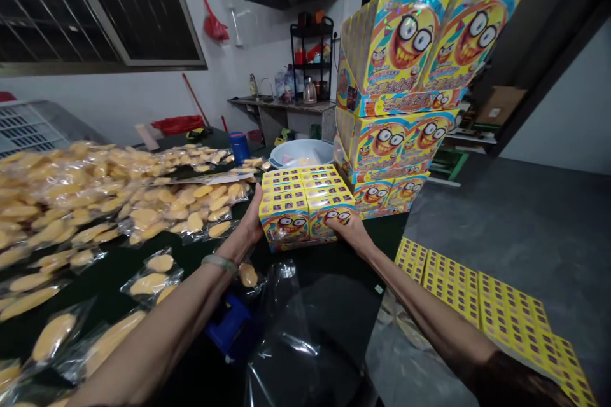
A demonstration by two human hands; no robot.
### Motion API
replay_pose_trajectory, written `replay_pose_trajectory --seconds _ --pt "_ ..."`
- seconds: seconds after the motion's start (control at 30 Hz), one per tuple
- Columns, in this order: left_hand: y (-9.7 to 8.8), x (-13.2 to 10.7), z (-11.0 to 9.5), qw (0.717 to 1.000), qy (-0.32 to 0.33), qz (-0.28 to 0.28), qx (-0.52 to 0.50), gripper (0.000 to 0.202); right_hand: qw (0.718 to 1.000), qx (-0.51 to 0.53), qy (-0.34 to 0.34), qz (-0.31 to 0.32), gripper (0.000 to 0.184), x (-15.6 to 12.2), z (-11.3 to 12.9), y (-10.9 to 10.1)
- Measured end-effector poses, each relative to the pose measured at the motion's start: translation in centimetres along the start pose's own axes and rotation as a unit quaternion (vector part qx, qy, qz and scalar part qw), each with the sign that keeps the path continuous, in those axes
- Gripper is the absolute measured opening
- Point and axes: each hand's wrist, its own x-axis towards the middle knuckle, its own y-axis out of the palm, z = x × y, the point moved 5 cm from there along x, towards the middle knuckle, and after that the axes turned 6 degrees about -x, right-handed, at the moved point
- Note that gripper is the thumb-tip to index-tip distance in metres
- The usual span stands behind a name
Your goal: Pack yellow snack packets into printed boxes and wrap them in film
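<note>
A display carton of small yellow boxes (pixel 308 197), printed with grinning faces in glasses, stands on the dark table in front of me. My left hand (pixel 251 219) presses against its left side, a pale bangle on that wrist. My right hand (pixel 351 229) grips the front right, its thumb on the printed face. Between them the carton is held from both sides. Just behind it on the right rises a stack of similar cartons (pixel 382 140). A clear plastic bag (pixel 291 324) lies on the table nearer to me, beside a blue object (pixel 233 324) that I cannot make out.
Many yellow oval pieces in clear wrappers (pixel 143 203) cover the table's left. A pale basin (pixel 301 152) and a blue canister (pixel 239 147) stand behind the carton. More yellow boxes (pixel 477 299) sit low at right, beside the grey floor (pixel 539 216).
</note>
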Motion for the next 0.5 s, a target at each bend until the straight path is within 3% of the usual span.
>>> replay_pose_trajectory --seconds 0.13,0.27,0.37,0.5 --pt "0.7 -2.1 -0.5 1.0 -0.008 -0.024 -0.002 0.068 1.0 0.001 -0.016 0.024 0.039 -0.7 1.0 -0.1" --pt "2.4 -5.7 -2.5 1.0 0.016 -0.019 0.008 0.069 0.998 -0.026 -0.057 0.031 0.032 -1.6 4.6 -0.3" --pt "3.7 -10.0 -4.9 0.993 0.08 -0.08 0.031 0.065 0.993 -0.053 -0.098 0.044 0.029 -2.7 8.8 -0.2" --pt "5.1 -18.2 -6.7 0.973 0.147 -0.175 0.036 0.059 0.985 -0.035 -0.147 0.082 0.038 -5.1 14.0 1.3"
